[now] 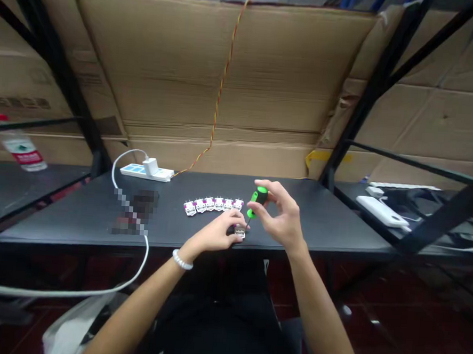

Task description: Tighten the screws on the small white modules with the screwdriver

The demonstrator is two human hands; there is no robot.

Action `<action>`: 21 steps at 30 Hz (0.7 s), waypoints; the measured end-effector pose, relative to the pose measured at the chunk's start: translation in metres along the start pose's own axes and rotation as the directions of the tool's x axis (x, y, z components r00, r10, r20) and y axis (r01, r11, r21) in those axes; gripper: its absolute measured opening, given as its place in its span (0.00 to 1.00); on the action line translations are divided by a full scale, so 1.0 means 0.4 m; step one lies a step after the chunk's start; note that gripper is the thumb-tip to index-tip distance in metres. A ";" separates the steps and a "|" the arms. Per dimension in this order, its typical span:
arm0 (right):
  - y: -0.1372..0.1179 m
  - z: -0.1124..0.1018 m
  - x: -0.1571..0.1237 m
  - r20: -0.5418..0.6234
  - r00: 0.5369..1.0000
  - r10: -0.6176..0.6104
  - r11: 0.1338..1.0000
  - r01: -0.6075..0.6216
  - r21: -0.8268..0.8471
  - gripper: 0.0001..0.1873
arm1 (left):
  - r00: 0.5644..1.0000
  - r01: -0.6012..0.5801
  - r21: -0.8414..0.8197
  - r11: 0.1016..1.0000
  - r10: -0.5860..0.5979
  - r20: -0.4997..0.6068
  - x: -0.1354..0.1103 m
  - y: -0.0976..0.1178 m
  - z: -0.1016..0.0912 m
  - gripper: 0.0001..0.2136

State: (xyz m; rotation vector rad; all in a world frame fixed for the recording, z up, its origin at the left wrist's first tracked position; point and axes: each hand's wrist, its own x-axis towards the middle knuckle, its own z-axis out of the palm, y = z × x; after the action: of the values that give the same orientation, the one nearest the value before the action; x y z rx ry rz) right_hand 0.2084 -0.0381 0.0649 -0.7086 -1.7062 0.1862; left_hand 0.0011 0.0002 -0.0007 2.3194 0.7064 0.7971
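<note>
My right hand (280,214) is closed round the handle of a green and black screwdriver (261,194). Its thin shaft points down to a small white part (240,230) at the table's front edge. My left hand (224,228) pinches that part between thumb and fingers, holding it against the table. Just behind the left hand, several similar small white parts with purple bits (210,203) lie in a curved row. Where exactly the screwdriver's tip meets the part is too small to tell.
On the black table (299,202), a white power strip (146,172) with a charger stands at the back left. A white cable (147,251) loops over the front edge. Cardboard (266,82) walls the back; black metal posts (357,104) frame both sides.
</note>
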 end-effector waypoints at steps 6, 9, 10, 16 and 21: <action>-0.002 0.004 0.004 -0.070 0.997 -0.014 0.999 0.011 -0.046 0.21 | 1.000 0.013 0.008 1.000 -0.013 -0.005 0.000 -0.002 0.002 0.13; -0.007 0.009 0.005 -0.097 0.995 -0.003 0.999 -0.002 -0.050 0.21 | 1.000 0.002 0.001 1.000 -0.002 -0.007 0.000 -0.004 0.004 0.13; -0.007 0.009 0.006 -0.102 0.995 -0.003 0.999 -0.002 -0.048 0.21 | 1.000 0.001 -0.003 1.000 -0.001 -0.008 0.000 -0.003 0.004 0.12; 0.085 -0.023 0.016 -0.267 0.957 0.114 0.991 -0.128 -0.038 0.18 | 1.000 0.011 0.007 1.000 -0.011 -0.009 -0.001 0.002 0.001 0.13; 0.237 -0.097 0.031 -0.431 0.871 0.237 0.966 -0.257 0.011 0.21 | 0.999 0.030 0.005 1.000 -0.030 0.014 0.001 0.004 0.000 0.14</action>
State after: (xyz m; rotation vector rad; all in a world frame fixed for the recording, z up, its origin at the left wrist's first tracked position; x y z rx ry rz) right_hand 0.2769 0.0348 0.0397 -0.9289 -1.1978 0.1546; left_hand 0.0016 -0.0008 0.0006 2.3104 0.7361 0.7662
